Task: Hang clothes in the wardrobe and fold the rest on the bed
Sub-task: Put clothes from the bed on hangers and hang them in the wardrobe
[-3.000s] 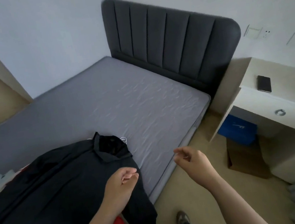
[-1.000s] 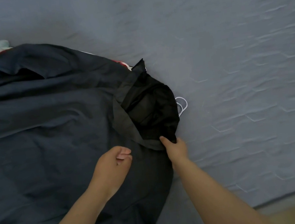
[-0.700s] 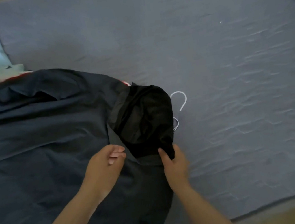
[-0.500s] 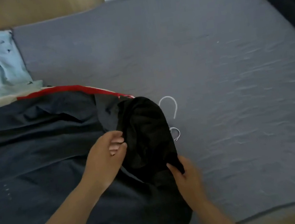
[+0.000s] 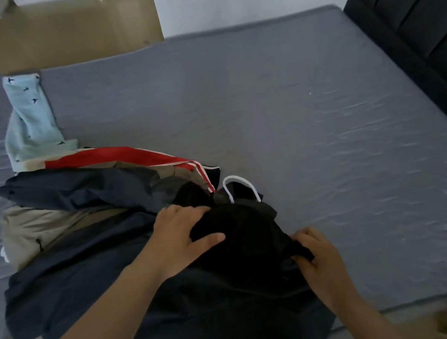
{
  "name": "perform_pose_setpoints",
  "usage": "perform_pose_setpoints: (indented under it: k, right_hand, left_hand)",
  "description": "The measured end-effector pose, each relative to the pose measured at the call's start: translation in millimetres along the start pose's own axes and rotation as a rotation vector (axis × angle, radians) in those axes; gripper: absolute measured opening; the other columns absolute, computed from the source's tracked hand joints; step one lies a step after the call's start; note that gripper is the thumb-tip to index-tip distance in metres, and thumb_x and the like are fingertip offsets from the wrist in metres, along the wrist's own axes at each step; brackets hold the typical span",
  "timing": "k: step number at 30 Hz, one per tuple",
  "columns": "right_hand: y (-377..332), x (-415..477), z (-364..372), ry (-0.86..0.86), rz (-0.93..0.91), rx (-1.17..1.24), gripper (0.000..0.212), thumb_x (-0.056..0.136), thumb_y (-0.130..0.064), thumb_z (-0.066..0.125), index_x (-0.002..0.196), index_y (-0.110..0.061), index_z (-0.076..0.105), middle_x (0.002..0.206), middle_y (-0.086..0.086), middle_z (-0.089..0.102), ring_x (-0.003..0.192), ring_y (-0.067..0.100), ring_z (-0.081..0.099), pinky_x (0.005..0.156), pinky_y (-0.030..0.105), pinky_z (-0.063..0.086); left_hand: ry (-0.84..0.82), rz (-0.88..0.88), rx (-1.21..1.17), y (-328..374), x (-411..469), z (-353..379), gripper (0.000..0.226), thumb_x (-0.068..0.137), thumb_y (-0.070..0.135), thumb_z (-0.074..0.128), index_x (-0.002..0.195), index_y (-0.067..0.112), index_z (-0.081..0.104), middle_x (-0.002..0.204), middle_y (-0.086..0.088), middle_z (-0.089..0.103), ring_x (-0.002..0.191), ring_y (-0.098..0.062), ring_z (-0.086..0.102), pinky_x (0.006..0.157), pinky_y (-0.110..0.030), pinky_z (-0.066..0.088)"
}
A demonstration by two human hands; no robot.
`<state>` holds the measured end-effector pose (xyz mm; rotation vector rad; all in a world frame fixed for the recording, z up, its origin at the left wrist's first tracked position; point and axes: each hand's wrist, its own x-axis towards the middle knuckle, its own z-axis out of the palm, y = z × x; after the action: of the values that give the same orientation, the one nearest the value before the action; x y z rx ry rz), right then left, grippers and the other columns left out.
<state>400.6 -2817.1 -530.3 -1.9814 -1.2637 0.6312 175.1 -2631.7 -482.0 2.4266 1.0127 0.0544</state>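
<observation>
Several garments lie heaped on the left half of the grey bed. Farthest left, a light blue garment with small dark prints stretches toward the bed's far edge. Just below it, a beige garment shows under the pile, and a red garment with white stripes runs along the pile's far side. On top of these a dark navy jacket is spread out, its lower part hanging over the near edge of the bed.

Moving right, the left hand rests on the jacket near its collar, fingers spread and thumb stretched out, pressing on the black lining that bulges up between thumb and fingers. Just beyond that lining the white hook of a hanger sticks out from the collar and lies on the mattress.

Right of the lining, the right hand has its fingers curled and pinches a corner of the black fabric, drawing it toward the near edge.

Beyond the hands, the right half of the mattress is bare sheet with fine creases, and the dark padded headboard stands along the right side.
</observation>
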Motion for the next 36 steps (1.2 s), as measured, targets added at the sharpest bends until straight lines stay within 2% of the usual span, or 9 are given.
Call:
perform_pose_setpoints:
  k: [3, 9, 12, 14, 19, 23, 25, 29, 36]
  right_hand:
    - [8, -1, 4, 0.106, 0.105, 0.109, 0.043, 0.078, 0.017, 0.059, 0.092, -0.024, 0.064, 0.091, -0.010, 0.060, 0.088, 0.001, 0.059, 0.075, 0.008, 0.044]
    - [14, -10, 17, 0.078, 0.122, 0.104, 0.045, 0.078, 0.019, 0.053, 0.094, -0.022, 0.064, 0.093, -0.011, 0.063, 0.093, -0.002, 0.059, 0.082, 0.009, 0.045]
    - [18, -12, 23, 0.088, 0.100, 0.106, 0.043, 0.079, 0.019, 0.053, 0.098, -0.019, 0.066, 0.092, -0.010, 0.062, 0.092, -0.003, 0.059, 0.080, 0.006, 0.045]
    - [22, -13, 25, 0.090, 0.098, 0.111, 0.041, 0.079, 0.019, 0.053, 0.099, -0.014, 0.067, 0.094, -0.004, 0.064, 0.091, 0.000, 0.059, 0.081, 0.008, 0.046]
    - [29, -13, 28, 0.091, 0.093, 0.119, 0.041, 0.081, 0.018, 0.053, 0.101, -0.014, 0.068, 0.096, -0.007, 0.064, 0.093, 0.000, 0.060, 0.082, 0.009, 0.046]
    - [43, -9, 31, 0.139, 0.116, 0.134, 0.034, 0.085, 0.013, 0.055, 0.104, -0.012, 0.068, 0.097, -0.004, 0.066, 0.093, 0.002, 0.061, 0.083, 0.016, 0.050]
    - [50, -9, 36, 0.133, 0.140, 0.132, 0.033, 0.085, 0.012, 0.056, 0.105, -0.011, 0.069, 0.098, -0.003, 0.066, 0.094, 0.005, 0.062, 0.085, 0.021, 0.051]
    - [59, -9, 44, 0.133, 0.182, 0.125, 0.035, 0.082, 0.016, 0.055, 0.099, -0.012, 0.067, 0.096, -0.001, 0.065, 0.093, 0.010, 0.062, 0.085, 0.018, 0.049]
    - [50, -1, 50, 0.019, 0.257, 0.120, 0.041, 0.087, -0.002, 0.065, 0.124, -0.017, 0.059, 0.118, -0.006, 0.059, 0.109, 0.004, 0.052, 0.091, 0.000, 0.033]
  left_hand:
    - [-0.111, 0.047, 0.139, 1, -12, 29, 0.044, 0.089, 0.064, 0.039, 0.098, 0.029, 0.064, 0.090, 0.013, 0.050, 0.090, -0.010, 0.046, 0.095, -0.034, 0.033]
    - [-0.272, 0.005, -0.013, -6, -22, 57, 0.034, 0.095, 0.041, 0.050, 0.096, 0.014, 0.071, 0.119, 0.007, 0.057, 0.109, -0.013, 0.054, 0.095, -0.030, 0.042]
    - [0.017, -0.131, -0.408, -4, -12, 47, 0.031, 0.096, 0.040, 0.050, 0.103, 0.018, 0.070, 0.128, 0.009, 0.055, 0.117, -0.002, 0.049, 0.100, -0.014, 0.034]
    - [0.248, -0.119, -0.407, -1, 0, 42, 0.033, 0.097, 0.038, 0.048, 0.119, 0.019, 0.064, 0.128, 0.008, 0.056, 0.119, 0.000, 0.047, 0.099, -0.004, 0.027]
    - [-0.106, 0.046, -0.203, 2, 47, 47, 0.068, 0.087, 0.055, 0.055, 0.144, 0.025, 0.035, 0.144, 0.009, 0.043, 0.133, -0.009, 0.038, 0.113, -0.032, 0.031]
    - [-0.269, 0.044, 0.019, -1, 72, 69, 0.052, 0.078, 0.075, 0.044, 0.101, 0.032, 0.060, 0.098, 0.010, 0.059, 0.092, -0.009, 0.054, 0.101, -0.041, 0.039]
    - [-0.253, 0.097, 0.086, -6, 73, 82, 0.040, 0.079, 0.071, 0.049, 0.077, 0.032, 0.055, 0.083, 0.010, 0.056, 0.081, -0.009, 0.051, 0.094, -0.036, 0.038]
    - [-0.258, 0.088, 0.039, -7, 63, 100, 0.053, 0.076, 0.066, 0.060, 0.062, 0.015, 0.053, 0.065, -0.001, 0.055, 0.063, -0.016, 0.053, 0.062, -0.030, 0.043]
    - [-0.094, -0.276, -0.066, -22, 6, 96, 0.054, 0.076, 0.063, 0.063, 0.047, 0.022, 0.042, 0.048, 0.006, 0.047, 0.050, -0.009, 0.049, 0.049, -0.025, 0.031]
